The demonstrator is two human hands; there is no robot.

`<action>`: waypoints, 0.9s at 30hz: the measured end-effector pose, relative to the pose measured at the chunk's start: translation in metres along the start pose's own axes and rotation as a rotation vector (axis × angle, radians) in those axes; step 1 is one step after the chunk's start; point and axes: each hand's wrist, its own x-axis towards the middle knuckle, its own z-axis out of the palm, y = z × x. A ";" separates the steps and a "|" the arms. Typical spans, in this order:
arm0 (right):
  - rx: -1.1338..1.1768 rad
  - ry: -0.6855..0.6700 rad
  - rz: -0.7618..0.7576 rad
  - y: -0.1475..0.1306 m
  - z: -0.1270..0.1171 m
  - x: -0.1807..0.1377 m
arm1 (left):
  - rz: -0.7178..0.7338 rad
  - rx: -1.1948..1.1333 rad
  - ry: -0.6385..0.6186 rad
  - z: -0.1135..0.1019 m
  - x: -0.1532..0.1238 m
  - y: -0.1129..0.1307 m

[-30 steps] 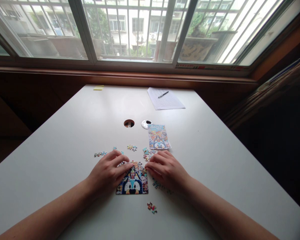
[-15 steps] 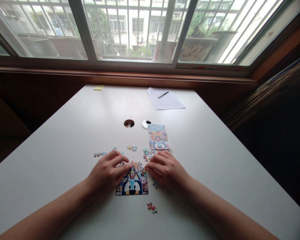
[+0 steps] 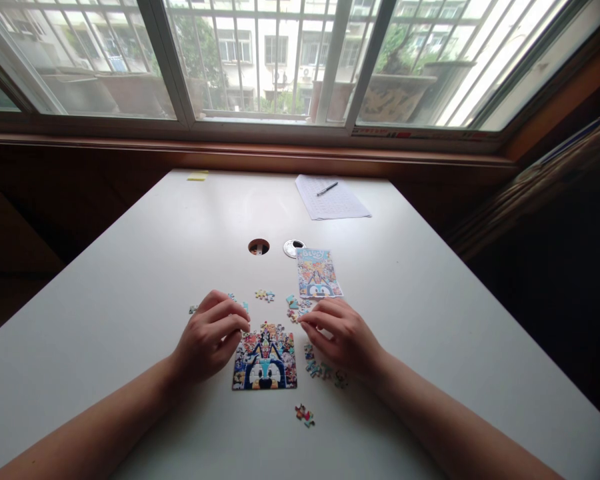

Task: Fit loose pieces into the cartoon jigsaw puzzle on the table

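A partly assembled colourful jigsaw puzzle [image 3: 265,360] lies on the white table [image 3: 130,300] in front of me. My left hand [image 3: 207,337] rests just left of it, fingers curled inward; I cannot make out anything in them. My right hand [image 3: 343,333] sits just right of the puzzle, its fingers bent and pinched near loose pieces [image 3: 296,308] above the puzzle's top right corner. More loose pieces [image 3: 323,370] lie beside my right wrist. A printed reference picture [image 3: 318,273] lies further back.
Loose pieces also lie at the near side [image 3: 304,415] and behind the puzzle [image 3: 264,294]. A cable hole [image 3: 259,247] and its round cap [image 3: 293,248] sit mid-table. A sheet of paper [image 3: 333,199] with a pen [image 3: 327,189] and a yellow note [image 3: 197,176] lie by the window.
Both hands have lifted off the puzzle's top edge and drawn apart; the left fingers have curled in, the right hand has shifted right, uncovering pieces beside it.
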 end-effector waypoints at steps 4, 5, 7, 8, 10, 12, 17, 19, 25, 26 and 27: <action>0.116 0.084 0.118 0.005 -0.002 0.000 | -0.038 -0.003 0.081 -0.001 0.002 0.001; 0.139 0.093 0.142 0.006 -0.003 0.000 | -0.047 -0.003 0.095 -0.001 0.002 0.001; 0.174 0.105 0.180 0.008 -0.006 0.002 | -0.055 -0.005 0.115 -0.001 0.002 0.001; 0.187 0.109 0.198 0.008 -0.007 0.002 | -0.057 -0.008 0.122 0.000 0.002 0.000; 0.208 0.111 0.229 0.008 -0.009 0.004 | -0.061 -0.015 0.131 0.000 0.002 -0.001; 0.225 0.110 0.259 0.008 -0.010 0.005 | -0.061 -0.020 0.137 0.001 0.001 -0.002; 0.256 0.107 0.295 0.008 -0.010 0.006 | -0.073 -0.023 0.153 0.001 0.001 -0.003; 0.265 0.108 0.299 0.008 -0.011 0.005 | -0.077 -0.023 0.160 0.001 0.001 -0.003; 0.271 0.109 0.305 0.008 -0.011 0.004 | -0.078 -0.020 0.170 0.002 0.001 -0.003; 0.271 0.108 0.304 0.008 -0.011 0.004 | -0.078 -0.020 0.171 0.002 0.001 -0.004; 0.272 0.107 0.304 0.009 -0.011 0.004 | -0.076 -0.021 0.171 0.003 0.002 -0.004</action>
